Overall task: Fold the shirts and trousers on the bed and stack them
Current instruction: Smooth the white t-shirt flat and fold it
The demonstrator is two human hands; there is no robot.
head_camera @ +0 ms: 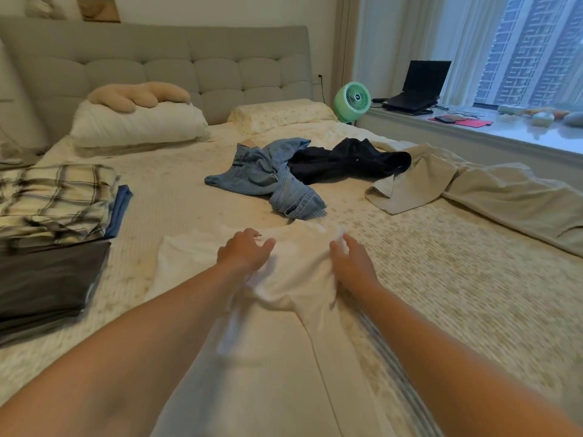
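2 hands at work on a white T-shirt in the middle of the bed.

The left hand (244, 249) lies flat on the white T-shirt (293, 272), fingers spread; the right hand (350, 260) pinches a bunch of its cloth at the right edge. Beyond it on the bed (457, 279) lie crumpled blue jeans (268, 178), a dark garment (347, 160) and beige trousers (441, 181). At left sits a stack: a plaid shirt (53, 200) over a blue piece (121, 206), beside a folded dark grey garment (47, 279).

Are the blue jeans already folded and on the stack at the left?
No. The blue jeans lie crumpled mid-bed beside a dark garment, apart from the folded stack at left.
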